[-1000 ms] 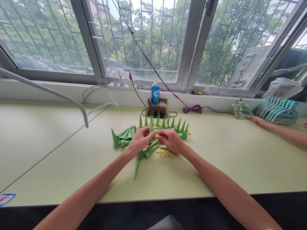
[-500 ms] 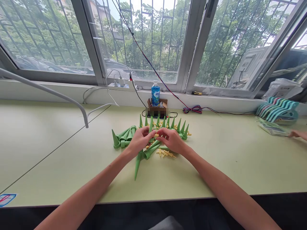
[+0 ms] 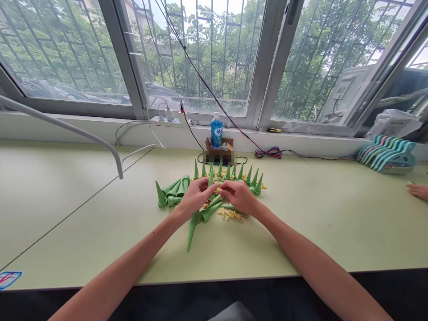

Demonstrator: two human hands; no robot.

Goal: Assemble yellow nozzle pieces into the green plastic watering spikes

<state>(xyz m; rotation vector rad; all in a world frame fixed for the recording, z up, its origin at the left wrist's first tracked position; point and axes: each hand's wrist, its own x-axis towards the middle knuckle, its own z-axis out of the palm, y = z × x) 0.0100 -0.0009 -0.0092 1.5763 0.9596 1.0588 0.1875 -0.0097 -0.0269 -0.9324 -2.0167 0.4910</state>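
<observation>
My left hand (image 3: 195,196) is closed round a green plant watering spike (image 3: 210,174), held with its tip up. Against its lower end, my right hand (image 3: 240,195) pinches a small yellow valve (image 3: 219,189); the fingers partly hide where the two meet. Behind both hands stands a row of upright green spikes (image 3: 249,174) with yellow valves at their bases. Loose green spikes (image 3: 174,189) lie left of my left hand, and another spike (image 3: 191,232) points towards the table's front edge. Several loose yellow valves (image 3: 231,214) lie below my right hand.
A blue bottle (image 3: 216,132) stands in a small cardboard box (image 3: 229,145) by the window wall. Coiled cable (image 3: 268,153) lies to its right. Teal hangers (image 3: 386,154) are stacked at the far right, near another person's hand (image 3: 417,190). A white cable (image 3: 83,129) crosses the left side.
My hands stay almost in place, with slight finger movement at the yellow valve. At the far right, the flat packet by the hangers is gone from its spot and the other person's hand has shifted.
</observation>
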